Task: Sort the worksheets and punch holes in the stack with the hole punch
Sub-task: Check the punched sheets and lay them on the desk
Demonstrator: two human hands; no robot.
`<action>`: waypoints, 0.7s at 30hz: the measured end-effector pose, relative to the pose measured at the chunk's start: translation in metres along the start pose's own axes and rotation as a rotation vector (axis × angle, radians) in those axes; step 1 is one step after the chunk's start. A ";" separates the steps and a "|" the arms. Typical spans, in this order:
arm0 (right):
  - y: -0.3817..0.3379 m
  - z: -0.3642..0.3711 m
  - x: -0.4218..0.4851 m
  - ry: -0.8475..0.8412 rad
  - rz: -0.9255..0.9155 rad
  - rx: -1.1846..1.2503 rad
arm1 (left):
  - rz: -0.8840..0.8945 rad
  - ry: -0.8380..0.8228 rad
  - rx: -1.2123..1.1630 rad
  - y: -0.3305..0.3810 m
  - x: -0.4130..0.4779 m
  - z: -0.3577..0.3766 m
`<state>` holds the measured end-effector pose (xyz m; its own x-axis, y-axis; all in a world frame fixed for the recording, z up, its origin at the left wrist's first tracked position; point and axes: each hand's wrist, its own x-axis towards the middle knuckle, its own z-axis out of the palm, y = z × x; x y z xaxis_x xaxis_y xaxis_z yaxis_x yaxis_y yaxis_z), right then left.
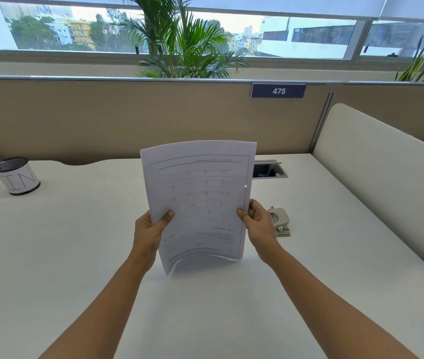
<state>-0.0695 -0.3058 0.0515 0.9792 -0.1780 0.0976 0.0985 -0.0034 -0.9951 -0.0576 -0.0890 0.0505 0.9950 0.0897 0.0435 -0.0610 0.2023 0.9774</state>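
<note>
Hands grip worksheets; cup "IN"; sign "475".

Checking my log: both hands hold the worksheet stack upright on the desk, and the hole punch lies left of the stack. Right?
Not quite: the head view shows the hole punch lying right of the worksheet stack, just beyond the right hand. The left hand and right hand do hold it upright on the desk.

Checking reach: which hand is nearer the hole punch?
The right hand, gripping the worksheets beside the hole punch; the left hand holds their opposite edge.
</note>
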 end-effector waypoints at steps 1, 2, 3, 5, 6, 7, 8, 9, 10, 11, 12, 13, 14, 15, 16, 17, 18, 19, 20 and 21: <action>0.000 0.001 -0.001 -0.005 -0.004 -0.006 | -0.014 0.003 0.000 0.000 -0.001 0.000; 0.000 0.003 -0.002 -0.006 -0.009 -0.008 | -0.023 0.009 0.004 -0.001 -0.002 0.000; -0.001 0.004 -0.003 -0.006 -0.015 -0.010 | -0.026 0.014 0.011 -0.001 -0.003 0.000; -0.004 0.006 -0.004 -0.001 -0.031 -0.030 | -0.021 0.021 0.023 0.002 -0.004 0.001; -0.006 0.006 -0.004 0.002 -0.039 -0.044 | -0.016 0.023 0.026 0.005 -0.004 0.002; -0.008 0.006 -0.004 0.005 -0.044 -0.052 | -0.010 0.023 0.032 0.007 -0.004 0.002; -0.010 0.006 -0.004 0.009 -0.046 -0.054 | -0.002 0.019 0.041 0.009 -0.003 0.002; -0.011 0.006 -0.004 0.013 -0.048 -0.052 | 0.004 0.014 0.048 0.010 -0.002 0.002; -0.011 0.005 -0.004 0.014 -0.047 -0.049 | 0.005 0.010 0.053 0.010 -0.002 0.001; -0.010 0.004 -0.005 0.011 -0.040 -0.043 | 0.000 0.004 0.057 0.010 -0.002 0.000; -0.008 0.004 -0.006 0.006 -0.027 -0.034 | -0.006 -0.006 0.066 0.008 -0.001 -0.001; -0.005 0.003 -0.008 0.000 -0.011 -0.026 | -0.018 -0.020 0.075 0.006 -0.002 -0.001; -0.002 0.003 -0.010 -0.001 0.007 -0.026 | -0.030 -0.031 0.083 0.004 -0.003 -0.002; 0.001 0.003 -0.011 0.000 0.023 -0.029 | -0.042 -0.034 0.087 0.002 -0.004 -0.002; 0.003 0.002 -0.013 0.004 0.032 -0.030 | -0.047 -0.030 0.093 0.000 -0.004 -0.002; 0.004 0.002 -0.013 0.007 0.035 -0.028 | -0.047 -0.025 0.096 0.000 -0.004 -0.001; 0.004 0.002 -0.013 0.011 0.033 -0.027 | -0.041 -0.026 0.101 0.000 -0.004 -0.001; 0.003 0.002 -0.012 0.017 0.028 -0.029 | -0.033 -0.032 0.103 0.002 -0.003 0.000; 0.002 0.001 -0.010 0.024 0.019 -0.032 | -0.023 -0.035 0.106 0.004 -0.001 0.001; 0.000 0.001 -0.008 0.028 0.010 -0.030 | -0.014 -0.031 0.105 0.006 0.000 0.002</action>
<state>-0.0773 -0.3034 0.0503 0.9747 -0.2055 0.0875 0.0829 -0.0310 -0.9961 -0.0575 -0.0893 0.0567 0.9978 0.0571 0.0340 -0.0396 0.1002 0.9942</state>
